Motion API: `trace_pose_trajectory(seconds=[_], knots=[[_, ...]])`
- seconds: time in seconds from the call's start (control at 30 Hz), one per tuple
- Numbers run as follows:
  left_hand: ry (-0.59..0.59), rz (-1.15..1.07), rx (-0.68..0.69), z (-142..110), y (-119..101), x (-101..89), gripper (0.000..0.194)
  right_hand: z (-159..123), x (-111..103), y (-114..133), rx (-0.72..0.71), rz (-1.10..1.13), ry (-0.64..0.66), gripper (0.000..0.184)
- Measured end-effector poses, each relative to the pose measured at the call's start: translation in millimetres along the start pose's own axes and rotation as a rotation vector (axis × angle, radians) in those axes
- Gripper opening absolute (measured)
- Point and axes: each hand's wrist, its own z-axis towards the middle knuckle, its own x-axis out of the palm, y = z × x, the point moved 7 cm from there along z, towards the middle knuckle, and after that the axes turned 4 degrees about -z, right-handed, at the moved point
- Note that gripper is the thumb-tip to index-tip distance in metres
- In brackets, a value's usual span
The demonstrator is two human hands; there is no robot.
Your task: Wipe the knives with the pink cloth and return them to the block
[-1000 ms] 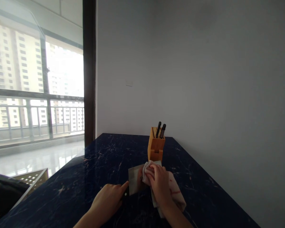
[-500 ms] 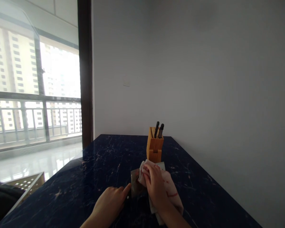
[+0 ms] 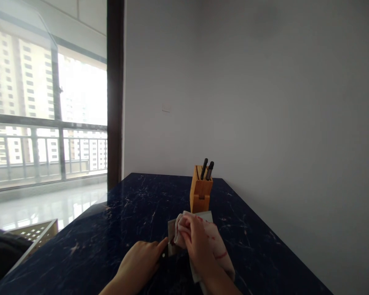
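Note:
A cleaver (image 3: 171, 248) with a broad metal blade lies low over the dark table in front of me. My left hand (image 3: 141, 258) is closed around its dark handle, where a light rivet shows, and a fingertip rests by the blade's near left edge. My right hand (image 3: 197, 241) grips a white cloth (image 3: 218, 244) with red markings and presses it on the blade. The cloth covers most of the blade's middle; its left end and a far right corner stay visible. Folds of cloth hang down toward my right forearm.
Just beyond the blade stands a wooden knife block (image 3: 201, 192) with two black-handled tools (image 3: 206, 169) in it. The dark blue marbled table (image 3: 141, 205) runs back to a grey wall (image 3: 264, 102). At left are a perforated metal frame (image 3: 38, 233) and a window.
My right hand has slid the cloth left along the blade, baring less of the left end. My left hand has hardly moved. The view has shifted slightly.

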Motion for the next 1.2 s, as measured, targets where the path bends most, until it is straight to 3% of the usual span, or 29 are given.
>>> trace_pose_trajectory(seconds=[0.07, 0.17, 0.4, 0.67, 0.87, 1.2], knots=[[-0.009, -0.002, 0.003, 0, 0, -1.6, 0.059, 1, -7, -11, 0.091, -0.033, -0.067, 0.033], [-0.020, -0.012, 0.002, -1, 1, -2.7, 0.060, 2, -9, -15, 0.144, -0.111, -0.054, 0.030], [-0.037, -0.010, -0.001, 0, 3, -0.8, 0.060, 3, 0, 3, 0.030, -0.267, 0.081, 0.027], [-0.042, 0.003, 0.011, 1, 4, -1.6, 0.059, 4, -9, -24, 0.018, -0.371, -0.017, 0.023], [-0.054, 0.015, 0.010, 1, 3, -5.2, 0.056, 0, 6, -3, -0.097, -0.394, 0.149, 0.035], [-0.048, 0.015, 0.015, 0, 5, -2.1, 0.058, 6, -9, -21, 0.086, -0.543, 0.083, 0.031]])
